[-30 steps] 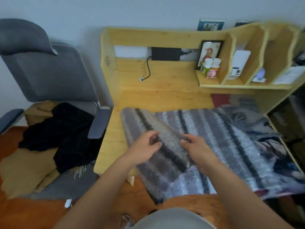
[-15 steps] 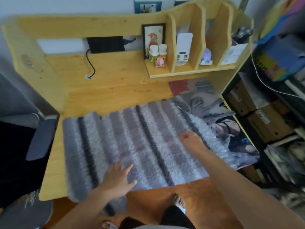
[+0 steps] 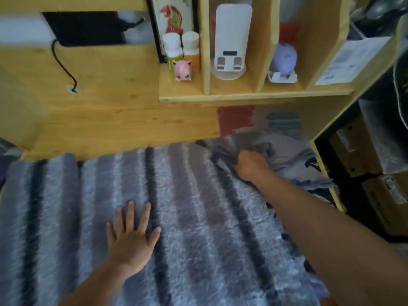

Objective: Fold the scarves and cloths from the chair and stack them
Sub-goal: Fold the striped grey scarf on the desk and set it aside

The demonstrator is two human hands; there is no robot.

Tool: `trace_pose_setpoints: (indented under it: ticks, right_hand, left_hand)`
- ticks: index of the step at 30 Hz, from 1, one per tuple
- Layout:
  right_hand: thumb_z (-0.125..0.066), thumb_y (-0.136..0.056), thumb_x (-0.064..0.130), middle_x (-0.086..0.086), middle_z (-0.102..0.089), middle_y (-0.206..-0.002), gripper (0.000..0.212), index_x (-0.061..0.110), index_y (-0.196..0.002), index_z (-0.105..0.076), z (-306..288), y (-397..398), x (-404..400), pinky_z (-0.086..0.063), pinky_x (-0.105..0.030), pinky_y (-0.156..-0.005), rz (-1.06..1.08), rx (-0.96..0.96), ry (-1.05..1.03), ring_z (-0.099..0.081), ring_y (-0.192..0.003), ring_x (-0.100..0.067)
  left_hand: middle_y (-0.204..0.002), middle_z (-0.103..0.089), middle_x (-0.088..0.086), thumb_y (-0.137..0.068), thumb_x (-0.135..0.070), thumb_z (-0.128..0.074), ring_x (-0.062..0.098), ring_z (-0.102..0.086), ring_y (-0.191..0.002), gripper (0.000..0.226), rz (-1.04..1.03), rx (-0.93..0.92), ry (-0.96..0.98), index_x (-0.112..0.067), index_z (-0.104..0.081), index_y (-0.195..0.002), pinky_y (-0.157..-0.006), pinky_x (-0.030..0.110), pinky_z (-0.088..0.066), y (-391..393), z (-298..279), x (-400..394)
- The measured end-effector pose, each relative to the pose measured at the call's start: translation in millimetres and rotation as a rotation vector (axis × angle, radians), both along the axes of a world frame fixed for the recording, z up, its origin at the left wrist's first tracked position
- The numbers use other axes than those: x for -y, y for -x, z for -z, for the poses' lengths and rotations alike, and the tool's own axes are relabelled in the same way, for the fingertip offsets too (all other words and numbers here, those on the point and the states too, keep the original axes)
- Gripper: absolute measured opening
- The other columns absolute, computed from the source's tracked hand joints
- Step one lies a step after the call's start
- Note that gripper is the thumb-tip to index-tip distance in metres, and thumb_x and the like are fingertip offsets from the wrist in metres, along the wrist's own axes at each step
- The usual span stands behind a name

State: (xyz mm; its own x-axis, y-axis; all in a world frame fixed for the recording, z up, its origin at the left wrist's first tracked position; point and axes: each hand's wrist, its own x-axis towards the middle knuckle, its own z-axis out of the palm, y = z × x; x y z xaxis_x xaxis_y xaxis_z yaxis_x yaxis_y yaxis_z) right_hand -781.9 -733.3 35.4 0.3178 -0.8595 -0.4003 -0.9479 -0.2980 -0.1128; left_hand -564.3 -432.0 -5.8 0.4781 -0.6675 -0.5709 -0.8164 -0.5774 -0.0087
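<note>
A fuzzy grey scarf (image 3: 198,217) with dark and pale stripes lies spread flat over the wooden desk (image 3: 123,120) and fills the lower half of the view. My left hand (image 3: 132,235) presses flat on its middle with fingers spread. At the scarf's far right end, my right hand (image 3: 251,164) grips a bunched-up grey fold of it. Under that end lies a printed cloth (image 3: 309,168) with red and dark patches. The chair is out of view.
A wooden shelf unit (image 3: 254,93) stands at the back of the desk with two bottles (image 3: 183,49), a pink pig figure (image 3: 182,70), a white device (image 3: 231,40) and a lilac object (image 3: 283,58). A black cable (image 3: 64,67) enters the desk. Cardboard boxes (image 3: 384,195) stand at the right.
The view swung right and closer, so the chair left the frame. My hands let go of the fold. The left now presses flat; the right reached to the far right end and gripped it.
</note>
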Motion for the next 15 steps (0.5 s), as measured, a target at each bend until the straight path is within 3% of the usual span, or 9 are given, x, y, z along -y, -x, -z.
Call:
trace_pose_setpoints:
  ticks: [3, 5, 7, 8, 9, 10, 12, 13, 15]
  right_hand:
    - [-0.055, -0.099, 0.016, -0.016, -0.069, -0.111, 0.026, 0.004, -0.119, -0.066, -9, -1, 40, -0.053, -0.036, -0.079, 0.111, 0.094, -0.055, -0.065, -0.099, -0.033]
    - [-0.054, -0.098, 0.01, -0.014, -0.069, -0.104, 0.022, 0.002, -0.112, -0.069, -29, 9, 73, -0.054, -0.038, -0.081, 0.489, 0.564, 0.049, -0.065, -0.1, -0.033]
    - [-0.051, -0.101, 0.005, -0.011, -0.068, -0.1, 0.017, 0.005, -0.107, -0.067, -54, 23, 88, -0.057, -0.038, -0.077, 0.894, 1.299, -0.034, -0.065, -0.097, -0.033]
    - [-0.049, -0.103, 0.003, -0.01, -0.067, -0.109, 0.02, 0.007, -0.117, -0.063, -60, 32, 89, -0.06, -0.035, -0.078, 1.019, 1.56, -0.15, -0.065, -0.1, -0.03]
    - [-0.048, -0.103, 0.001, -0.009, -0.065, -0.118, 0.029, 0.008, -0.129, -0.057, -60, 41, 87, -0.061, -0.03, -0.077, 1.053, 1.656, -0.233, -0.064, -0.104, -0.026]
    - [-0.049, -0.102, 0.0, -0.008, -0.064, -0.12, 0.036, 0.009, -0.136, -0.053, -59, 45, 80, -0.059, -0.022, -0.069, 1.008, 1.553, -0.254, -0.064, -0.102, -0.022]
    - [-0.051, -0.1, 0.003, -0.008, -0.063, -0.106, 0.035, 0.009, -0.134, -0.053, -48, 51, 61, -0.047, -0.016, -0.046, 0.812, 1.092, -0.156, -0.059, -0.077, -0.018]
    - [-0.052, -0.1, 0.005, -0.009, -0.062, -0.104, 0.03, 0.01, -0.129, -0.053, -41, 52, 51, -0.042, -0.018, -0.044, 0.705, 0.904, -0.09, -0.053, -0.067, -0.016]
    - [-0.056, -0.1, 0.014, -0.012, -0.056, -0.118, 0.024, 0.01, -0.124, -0.052, -31, 53, 27, -0.044, -0.025, -0.058, 0.506, 0.68, 0.045, -0.053, -0.072, -0.018]
  left_hand:
    - [-0.152, 0.047, -0.004, -0.067, -0.081, 0.017, 0.035, 0.025, -0.153, 0.089, 0.001, -0.006, 0.019, -0.034, 0.044, -0.138, -0.123, 0.055, 0.005, 1, -2, 1]
    - [-0.158, 0.041, 0.0, -0.061, -0.078, 0.019, 0.035, 0.023, -0.153, 0.096, -0.024, -0.018, 0.012, -0.03, 0.04, -0.141, -0.122, 0.055, 0.004, 2, -3, 2]
    - [-0.154, 0.044, -0.002, -0.06, -0.078, 0.019, 0.035, 0.022, -0.154, 0.099, -0.04, -0.03, -0.032, -0.028, 0.038, -0.143, -0.123, 0.056, 0.003, 3, -9, 4]
    - [-0.149, 0.047, -0.003, -0.06, -0.078, 0.019, 0.036, 0.022, -0.154, 0.099, -0.045, -0.034, -0.053, -0.028, 0.039, -0.143, -0.123, 0.057, 0.002, 4, -10, 5]
    - [-0.144, 0.051, -0.003, -0.06, -0.078, 0.02, 0.036, 0.023, -0.153, 0.098, -0.045, -0.037, -0.076, -0.028, 0.041, -0.141, -0.123, 0.057, 0.002, 3, -13, 7]
    - [-0.139, 0.055, -0.003, -0.061, -0.078, 0.02, 0.037, 0.025, -0.152, 0.095, -0.04, -0.03, -0.094, -0.03, 0.045, -0.139, -0.123, 0.057, 0.002, 3, -14, 8]
    - [-0.132, 0.06, -0.002, -0.077, -0.08, 0.011, 0.038, 0.03, -0.15, 0.085, -0.029, -0.033, -0.137, -0.033, 0.048, -0.138, -0.123, 0.058, 0.002, 2, -16, 11]
    - [-0.13, 0.062, -0.001, -0.089, -0.077, 0.001, 0.039, 0.031, -0.149, 0.081, -0.026, -0.044, -0.158, -0.034, 0.047, -0.14, -0.123, 0.058, 0.002, 2, -16, 12]
    - [-0.135, 0.061, -0.001, -0.099, -0.07, -0.011, 0.038, 0.031, -0.15, 0.079, -0.044, -0.052, -0.17, -0.034, 0.045, -0.142, -0.124, 0.058, 0.001, 2, -17, 15]
